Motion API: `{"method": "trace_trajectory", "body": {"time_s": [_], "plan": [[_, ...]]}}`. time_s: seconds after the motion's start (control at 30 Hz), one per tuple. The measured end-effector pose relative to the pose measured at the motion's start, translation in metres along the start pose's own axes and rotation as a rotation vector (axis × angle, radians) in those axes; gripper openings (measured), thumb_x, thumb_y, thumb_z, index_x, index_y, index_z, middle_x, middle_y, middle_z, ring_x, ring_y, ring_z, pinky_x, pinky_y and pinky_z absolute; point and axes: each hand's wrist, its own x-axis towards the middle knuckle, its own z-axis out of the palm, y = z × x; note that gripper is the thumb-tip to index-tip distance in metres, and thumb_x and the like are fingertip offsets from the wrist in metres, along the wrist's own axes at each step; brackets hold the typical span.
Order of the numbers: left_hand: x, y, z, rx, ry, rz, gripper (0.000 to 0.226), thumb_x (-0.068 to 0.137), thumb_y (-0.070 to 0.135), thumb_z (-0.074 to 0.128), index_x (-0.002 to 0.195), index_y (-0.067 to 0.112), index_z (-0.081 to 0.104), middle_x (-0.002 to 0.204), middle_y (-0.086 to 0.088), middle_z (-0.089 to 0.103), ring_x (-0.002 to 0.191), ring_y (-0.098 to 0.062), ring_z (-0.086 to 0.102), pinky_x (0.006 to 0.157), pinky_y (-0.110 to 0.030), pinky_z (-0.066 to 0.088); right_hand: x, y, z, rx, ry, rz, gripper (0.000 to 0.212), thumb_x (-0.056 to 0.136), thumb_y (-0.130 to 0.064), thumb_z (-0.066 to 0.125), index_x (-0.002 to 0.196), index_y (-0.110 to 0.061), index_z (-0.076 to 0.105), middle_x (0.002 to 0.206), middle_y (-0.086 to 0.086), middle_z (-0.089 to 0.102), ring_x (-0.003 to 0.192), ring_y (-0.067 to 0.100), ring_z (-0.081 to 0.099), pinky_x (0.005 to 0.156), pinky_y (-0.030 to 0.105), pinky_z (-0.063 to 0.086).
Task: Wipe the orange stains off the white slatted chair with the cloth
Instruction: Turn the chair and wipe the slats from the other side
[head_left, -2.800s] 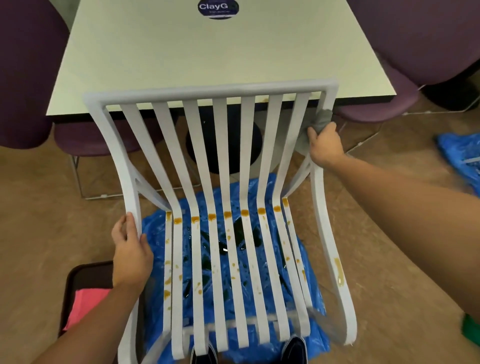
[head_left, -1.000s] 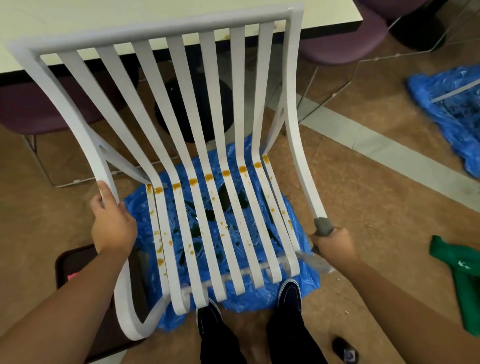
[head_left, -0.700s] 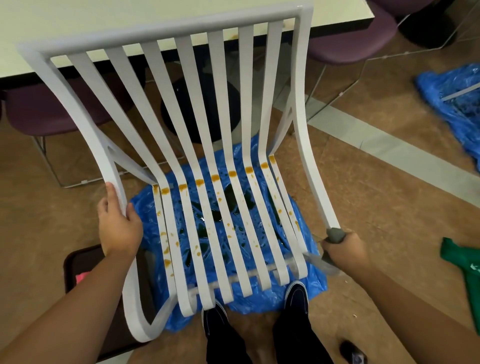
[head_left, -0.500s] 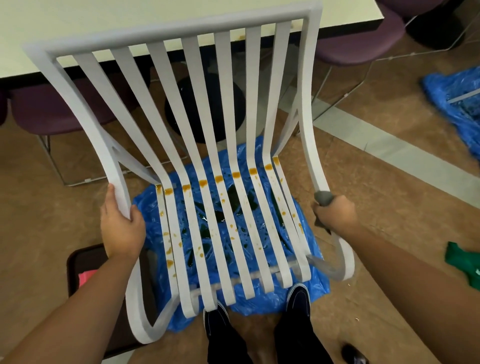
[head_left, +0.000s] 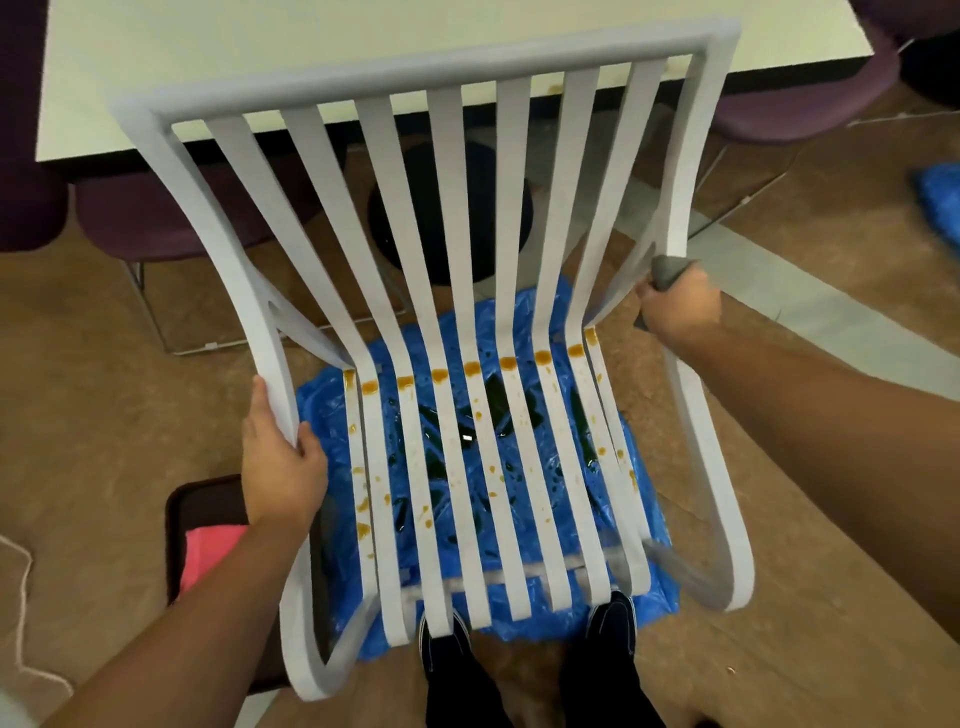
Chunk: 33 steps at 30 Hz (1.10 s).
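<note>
White slatted chair (head_left: 455, 218) stands over a blue plastic sheet (head_left: 327, 410) on the floor, directly in front of the person, its back toward the far table (head_left: 311, 47). Orange stains (head_left: 472, 369) run in a row across the bend where back meets seat, with finer speckles on the seat slats nearer the person, heavier on the left.

Hands are well apart, one on each side rail. The right hand (head_left: 680, 306) is closed around the right rail with the grey cloth (head_left: 667, 270) wrapped between palm and rail. The left hand (head_left: 280, 467) clamps the left rail bare.

Judgement: the frame looks like rigid moulded plastic — light and easy to tip. The thin slats probably flex under pressure, and the smooth finish will be slick once wet. Best hold is the thick side rails, not the slats.

A dark tray (head_left: 208, 499) holding a pink cloth (head_left: 213, 551) sits near left.
</note>
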Motion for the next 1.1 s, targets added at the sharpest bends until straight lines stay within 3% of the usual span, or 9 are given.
{"method": "trace_trajectory", "body": {"time_s": [0.1,0.23,0.4,0.5,0.63,0.8,0.9,1.0,1.1], "plan": [[-0.001,0.005,-0.001,0.0,-0.021,-0.013,0.074,0.101,0.015,0.056,0.161,0.025,0.013,0.151,-0.008,0.039,0.133,-0.03,0.047,0.106,-0.042,0.042,-0.019,0.019,-0.001,-0.1,-0.005,0.022,0.037,0.09,-0.038,0.063,0.115,-0.013,0.054,0.092,0.006,0.07,0.066,0.019,0.071,0.058,0.032,0.059],[0.0,0.007,-0.004,0.01,-0.028,-0.021,0.074,0.101,0.015,0.056,0.16,0.024,0.013,0.149,-0.008,0.039,0.131,-0.03,0.048,0.105,-0.044,0.043,-0.072,0.081,-0.007,-0.185,-0.057,0.098,0.028,0.084,-0.037,0.061,0.107,-0.02,0.055,0.082,0.004,0.071,0.069,0.023,0.071,0.067,0.04,0.062],[-0.001,0.01,-0.005,0.027,-0.04,-0.036,0.073,0.102,0.017,0.054,0.161,0.024,0.012,0.151,-0.01,0.038,0.131,-0.033,0.048,0.105,-0.048,0.044,-0.108,0.112,-0.021,-0.189,-0.177,0.163,0.026,0.092,-0.027,0.066,0.111,-0.01,0.059,0.07,0.006,0.071,0.055,0.013,0.068,0.049,0.022,0.048],[-0.001,0.011,-0.005,0.046,-0.045,-0.03,0.072,0.103,0.018,0.052,0.161,0.023,0.011,0.153,-0.01,0.037,0.128,-0.035,0.051,0.102,-0.049,0.046,-0.081,0.089,-0.016,-0.232,-0.179,0.166,0.042,0.09,-0.038,0.069,0.111,-0.004,0.057,0.074,0.007,0.07,0.064,0.021,0.07,0.056,0.032,0.058],[0.0,0.01,-0.006,0.064,-0.048,-0.037,0.071,0.103,0.018,0.051,0.161,0.023,0.01,0.152,-0.01,0.037,0.123,-0.037,0.054,0.098,-0.05,0.049,-0.029,0.02,-0.014,-0.139,-0.144,0.055,0.036,0.091,-0.036,0.069,0.104,-0.005,0.057,0.08,0.006,0.065,0.061,0.017,0.065,0.045,0.024,0.048],[0.0,0.011,-0.006,0.062,-0.05,-0.046,0.071,0.103,0.018,0.051,0.161,0.025,0.01,0.155,-0.008,0.034,0.127,-0.035,0.053,0.101,-0.05,0.048,0.017,-0.05,-0.026,-0.015,-0.054,-0.066,0.039,0.092,-0.048,0.065,0.101,-0.009,0.062,0.095,0.006,0.064,0.081,0.022,0.062,0.055,0.024,0.046],[0.003,0.01,-0.006,0.059,-0.043,-0.036,0.07,0.103,0.017,0.051,0.161,0.024,0.011,0.155,-0.008,0.035,0.125,-0.036,0.054,0.099,-0.05,0.049,0.031,-0.05,-0.026,-0.036,-0.026,-0.081,0.054,0.087,-0.053,0.065,0.112,-0.005,0.066,0.105,0.01,0.069,0.092,0.028,0.068,0.076,0.038,0.058],[0.002,0.01,-0.005,0.072,-0.036,-0.014,0.07,0.103,0.017,0.05,0.161,0.022,0.011,0.155,-0.01,0.035,0.126,-0.036,0.053,0.098,-0.05,0.049,0.028,-0.04,-0.018,-0.053,-0.014,-0.053,0.058,0.087,-0.056,0.061,0.116,-0.006,0.063,0.105,0.013,0.068,0.092,0.031,0.068,0.076,0.04,0.058],[0.003,0.007,-0.004,0.088,-0.029,-0.007,0.07,0.104,0.018,0.05,0.161,0.022,0.011,0.153,-0.01,0.035,0.123,-0.036,0.055,0.094,-0.05,0.051,0.013,-0.02,-0.007,-0.02,-0.064,0.014,0.045,0.085,-0.049,0.066,0.11,-0.011,0.061,0.098,0.011,0.071,0.085,0.028,0.072,0.077,0.045,0.062]]}}
